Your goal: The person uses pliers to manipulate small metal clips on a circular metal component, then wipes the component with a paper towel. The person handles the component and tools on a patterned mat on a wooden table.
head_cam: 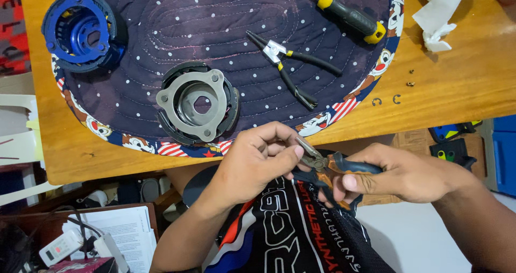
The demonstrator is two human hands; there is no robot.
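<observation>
- Pliers (pixel 328 168) with blue-and-orange handles sit in the right hand (pixel 400 173), whose fingers are wrapped closed around the grips; the tool's long axis runs roughly level, handles to the right, nose pointing left.
- The left hand (pixel 258 157) meets that nose: thumb and forefinger are pinched narrow right at the jaw tips, touching them. Whether some small part is caught between fingers and jaws is too small to tell.
- So the tool's working end lies between the two hands, nearer the left, just below the near edge of the wooden table (pixel 462 74) and above the person's lap.
- Up on the table, a dark dotted quilted mat (pixel 215 31) carries a grey metal clutch-like assembly (pixel 198 103), just beyond the left hand.
- A second pair of slim black-handled pliers (pixel 285 66) lies on the mat, well apart from both hands.
- Farther off: a yellow-and-black screwdriver (pixel 346 15), a blue round housing (pixel 80 31), and small clips (pixel 386 100) on bare wood.
</observation>
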